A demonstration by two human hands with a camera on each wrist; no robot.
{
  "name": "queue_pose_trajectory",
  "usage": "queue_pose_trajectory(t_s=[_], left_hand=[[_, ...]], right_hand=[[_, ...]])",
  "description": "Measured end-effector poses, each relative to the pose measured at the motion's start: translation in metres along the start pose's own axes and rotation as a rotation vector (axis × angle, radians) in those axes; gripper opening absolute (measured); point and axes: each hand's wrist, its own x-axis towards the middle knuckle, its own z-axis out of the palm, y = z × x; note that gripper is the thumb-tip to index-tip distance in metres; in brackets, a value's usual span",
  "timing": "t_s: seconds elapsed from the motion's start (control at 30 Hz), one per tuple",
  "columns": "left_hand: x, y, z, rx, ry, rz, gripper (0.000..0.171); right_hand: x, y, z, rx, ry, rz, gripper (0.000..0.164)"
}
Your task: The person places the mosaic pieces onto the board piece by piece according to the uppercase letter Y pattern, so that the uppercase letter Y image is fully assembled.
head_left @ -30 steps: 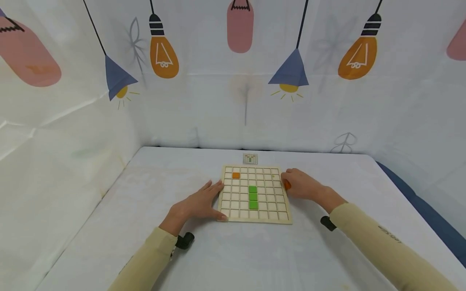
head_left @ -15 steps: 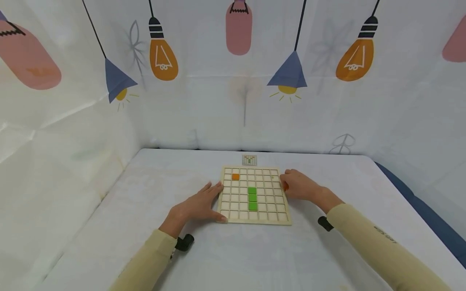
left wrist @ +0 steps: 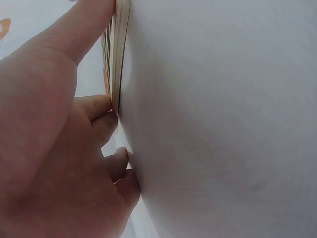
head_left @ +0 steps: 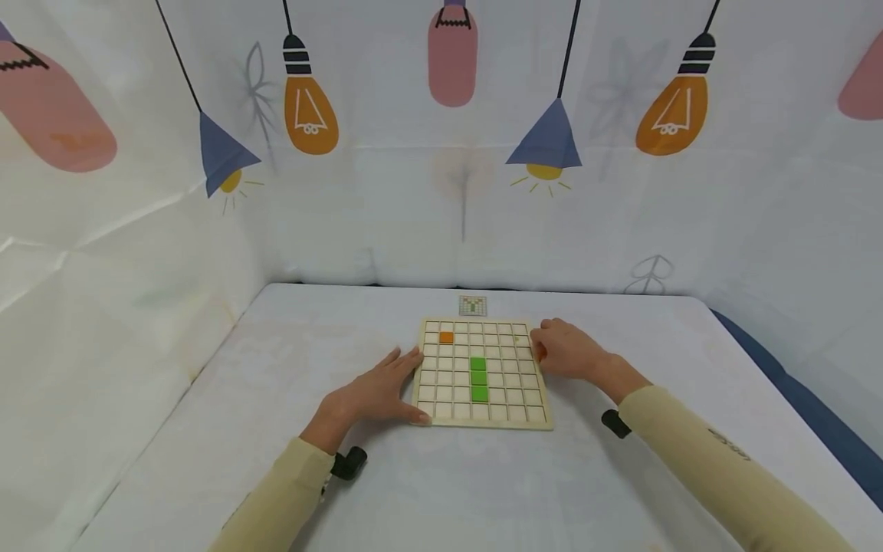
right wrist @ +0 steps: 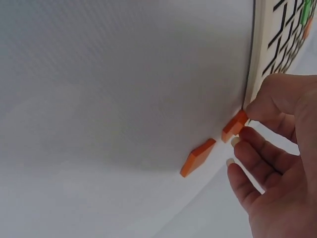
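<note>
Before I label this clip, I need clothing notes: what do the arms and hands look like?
Left hand and right hand: bare, no gloves. Left sleeve and right sleeve: beige, long, the right with a dark marking too small to read. A black device shows at each wrist.

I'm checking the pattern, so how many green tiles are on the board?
3, in one line on the board, running toward the person: the far tile, the middle tile and the near tile. The right hand could hide others at the edge.
</note>
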Motion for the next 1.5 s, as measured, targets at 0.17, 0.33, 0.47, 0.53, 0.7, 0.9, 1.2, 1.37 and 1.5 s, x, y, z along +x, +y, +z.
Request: queue_pose_trajectory(t_s=[0.17, 0.33, 0.47, 0.53, 0.7, 0.9, 1.2, 1.37, 1.5], left_hand=[[0.0, 0.0, 0.0, 0.0, 0.002, -0.002, 0.114], [-0.001, -0.002, 0.001, -0.006, 0.001, 0.001, 0.113], [0.0, -0.002, 0.003, -0.011, -0.003, 0.004, 0.113], [0.0, -0.002, 0.003, -0.01, -0.004, 0.003, 0.114], [-0.001, -0.001, 0.003, -0.008, -0.006, -0.003, 0.113], [0.0, 0.0, 0.004, -0.003, -0.016, -0.005, 0.114], [0.0, -0.001, 0.004, -0.004, -0.014, -0.01, 0.114], [0.0, 0.001, 0.002, -0.005, -0.006, -0.011, 0.114], [0.001, 0.0, 0.002, 0.005, 0.001, -0.015, 0.114]], right_hand=[[0.004, -0.001, -0.002, -0.011, 0.058, -0.025, 0.022], [0.008, -0.006, -0.001, 0.007, 0.056, -0.029, 0.017], [0.009, -0.011, 0.002, 0.011, 0.026, -0.024, 0.014], [0.01, -0.013, 0.003, 0.009, 0.022, -0.022, 0.013], [0.011, -0.018, 0.005, 0.019, 0.042, -0.032, 0.013], [0.013, -0.023, 0.009, 0.061, 0.049, -0.05, 0.017], [0.019, -0.032, 0.009, 0.074, 0.072, -0.073, 0.014], [0.023, -0.038, 0.008, 0.102, 0.066, -0.069, 0.014], [0.027, -0.041, 0.01, 0.118, 0.078, -0.088, 0.017]])
